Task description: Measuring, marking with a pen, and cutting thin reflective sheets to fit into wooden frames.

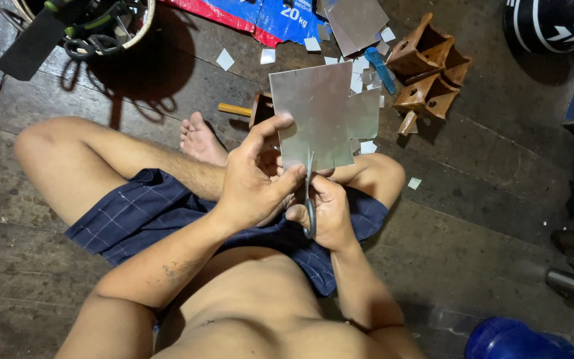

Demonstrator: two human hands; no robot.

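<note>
I sit cross-legged on a dark wooden floor. My left hand (255, 178) grips the near left edge of a thin grey metal sheet (317, 110), thumb on top, holding it up in front of me. My right hand (327, 211) is closed on the handles of scissors (309, 199), whose blades point up into the sheet's lower edge. A square tab of the sheet sticks out to the right.
Small square metal offcuts (224, 59) lie scattered on the floor beyond my knees. Wooden moulds (426, 66) stand at the upper right beside a blue-handled tool (381, 68). A wooden-handled tool (244, 110) lies behind the sheet. A basket with tools (88, 26) sits top left, a blue container (519, 339) bottom right.
</note>
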